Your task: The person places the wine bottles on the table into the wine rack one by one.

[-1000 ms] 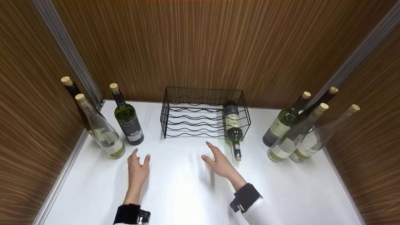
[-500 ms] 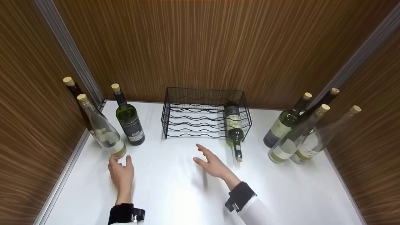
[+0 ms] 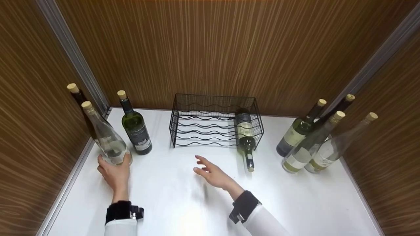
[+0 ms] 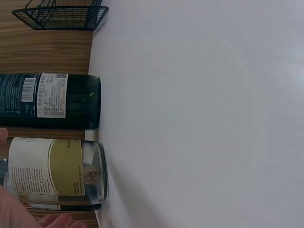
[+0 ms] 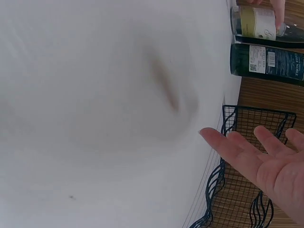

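Observation:
My left hand (image 3: pixel 115 173) holds the lower body of a clear wine bottle (image 3: pixel 106 134), thumb on its right side and fingers round its left. The bottle stands upright, corked, its cream-and-gold label (image 4: pixel 52 166) showing in the left wrist view. Close to its right stands a green wine bottle (image 3: pixel 136 131) with a dark label. Behind the clear one a dark bottle (image 3: pixel 78 95) is partly hidden. My right hand (image 3: pixel 215 175) hovers over the white table, its fingers spread and holding nothing, in front of the black wire wine rack (image 3: pixel 205 144).
In the rack's right slot another green wine bottle (image 3: pixel 246 142) lies with its neck toward me. Several corked bottles, among them a clear bottle (image 3: pixel 323 157), stand grouped at the right. Wood-grain panels (image 3: pixel 210 49) enclose the white table (image 3: pixel 183 209) at the back and sides.
My left hand has moved left and forward to the clear wine bottle and taken hold of it. My right hand has drifted left, still with nothing in it.

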A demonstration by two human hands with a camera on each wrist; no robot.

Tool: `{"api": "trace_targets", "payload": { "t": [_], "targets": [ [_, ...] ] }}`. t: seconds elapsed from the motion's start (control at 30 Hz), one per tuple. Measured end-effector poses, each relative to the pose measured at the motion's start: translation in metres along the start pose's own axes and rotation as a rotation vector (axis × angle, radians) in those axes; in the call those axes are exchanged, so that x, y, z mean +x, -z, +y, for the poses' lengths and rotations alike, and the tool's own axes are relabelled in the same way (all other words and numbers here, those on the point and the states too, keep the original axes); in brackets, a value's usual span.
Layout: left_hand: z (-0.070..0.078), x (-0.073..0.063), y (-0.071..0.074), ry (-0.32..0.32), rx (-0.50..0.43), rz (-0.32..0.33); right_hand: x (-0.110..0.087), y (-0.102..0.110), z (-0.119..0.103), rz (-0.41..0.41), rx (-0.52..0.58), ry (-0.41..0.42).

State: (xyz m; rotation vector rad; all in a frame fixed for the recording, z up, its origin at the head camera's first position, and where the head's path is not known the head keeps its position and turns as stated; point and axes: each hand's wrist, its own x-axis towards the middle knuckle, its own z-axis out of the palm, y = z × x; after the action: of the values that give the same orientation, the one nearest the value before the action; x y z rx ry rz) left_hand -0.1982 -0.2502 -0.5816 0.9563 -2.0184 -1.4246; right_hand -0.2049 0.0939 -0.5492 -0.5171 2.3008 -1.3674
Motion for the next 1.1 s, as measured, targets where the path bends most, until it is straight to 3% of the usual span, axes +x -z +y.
{"api": "trace_targets", "payload": {
  "t": [0.17,0.47,0.63,0.87,1.1],
  "targets": [
    [0.007,0.014,0.000,-0.013,0.001,0.023,0.003,-0.006,-0.002,-0.033,0.124,-0.047],
    [0.019,0.031,0.001,-0.062,-0.034,-0.015,0.001,-0.007,-0.004,-0.021,0.140,-0.077],
    [0.021,0.033,0.000,-0.064,-0.078,-0.006,0.001,-0.007,-0.004,-0.032,0.165,-0.095],
    [0.022,0.034,-0.002,-0.140,-0.113,0.032,-0.001,-0.005,-0.002,-0.017,0.197,-0.105],
    [0.021,0.030,-0.001,-0.131,-0.136,0.053,-0.003,-0.002,0.002,0.001,0.217,-0.111]
  ]
}}
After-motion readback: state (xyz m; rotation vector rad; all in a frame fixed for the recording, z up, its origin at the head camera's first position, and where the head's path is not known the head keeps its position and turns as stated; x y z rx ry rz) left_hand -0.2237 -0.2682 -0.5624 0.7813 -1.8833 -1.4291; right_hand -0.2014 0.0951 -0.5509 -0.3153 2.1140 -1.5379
